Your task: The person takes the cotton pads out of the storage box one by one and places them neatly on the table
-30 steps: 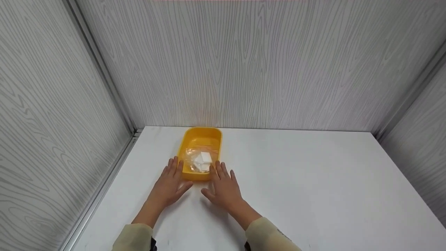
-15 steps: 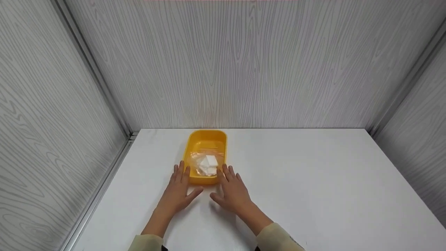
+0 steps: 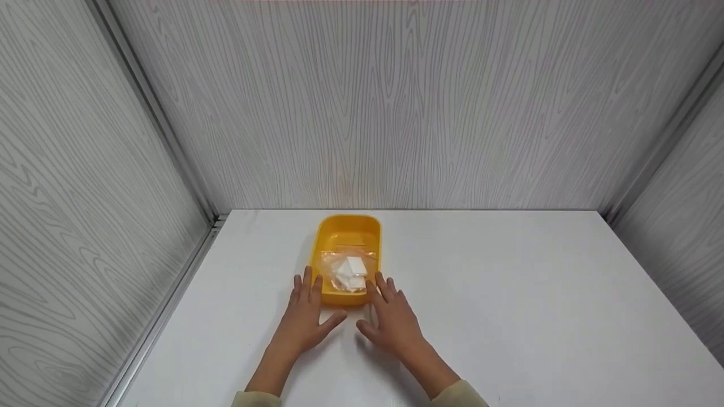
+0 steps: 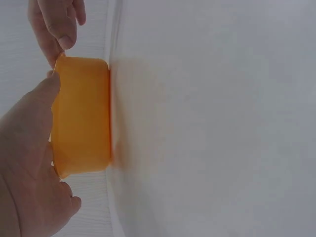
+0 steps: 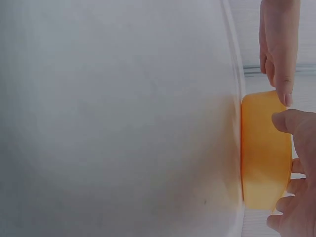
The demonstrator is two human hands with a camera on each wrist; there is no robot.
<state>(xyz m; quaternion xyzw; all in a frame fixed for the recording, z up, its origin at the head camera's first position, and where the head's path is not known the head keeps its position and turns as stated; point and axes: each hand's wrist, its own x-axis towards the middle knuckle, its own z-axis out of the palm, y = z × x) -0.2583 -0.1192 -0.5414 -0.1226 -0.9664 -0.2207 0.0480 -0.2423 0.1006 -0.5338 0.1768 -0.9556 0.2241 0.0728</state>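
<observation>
A yellow plastic tray (image 3: 334, 229) stands on the white table, its long sides running toward the back wall. In it lies a clear plastic bag (image 3: 335, 261) with several white flat pieces (image 3: 356, 265) inside. My left hand (image 3: 304, 321) is at the tray's near left corner, fingers extended along the side and thumb pointing inward. At the near right corner my right hand (image 3: 396, 322) mirrors it, fingertips right at the rim. In the left wrist view, the tray's near end (image 4: 81, 116) shows between both hands, its base down on the table.
The white table (image 3: 509, 282) runs right of the tray. A grey wood-grain wall (image 3: 362, 113) rises just behind the tray. Another wood-grain panel (image 3: 68, 198) closes the left side, with a metal rail (image 3: 153, 339) along its foot.
The tray has shifted to the right and slightly toward me, away from the back wall. Both hands have moved along with it, keeping to its near corners.
</observation>
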